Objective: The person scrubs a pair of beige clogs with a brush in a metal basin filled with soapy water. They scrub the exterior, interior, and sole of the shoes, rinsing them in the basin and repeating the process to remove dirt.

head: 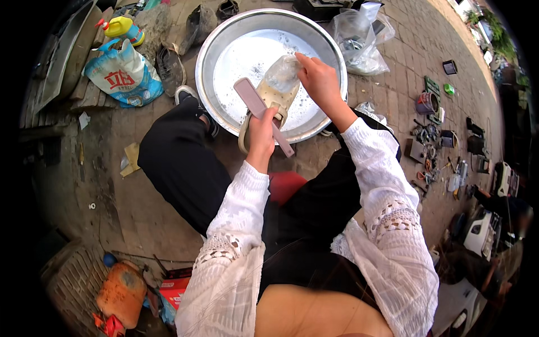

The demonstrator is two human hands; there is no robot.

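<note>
A wide metal basin [202, 63] holds whitish, sudsy water. Above it, my left hand [262, 135] grips a beige clog-style shoe [276, 97] near the heel strap, together with a pinkish scrubbing brush [251, 96] lying across the shoe; its bristles do not show. A clear plastic piece [283, 73], wet-looking, covers the toe of the shoe. My right hand [320, 80] has its fingertips at the edge of that plastic, by the toe; whether they pinch it is hard to tell.
Left of the basin are dark shoes [170, 69], a detergent bag [124, 78] and a yellow bottle [122, 28]. A clear bag [362, 46] sits at the right. Tools and metal parts [427, 135] lie farther right, near another person [505, 210]. An orange container [123, 292] stands lower left.
</note>
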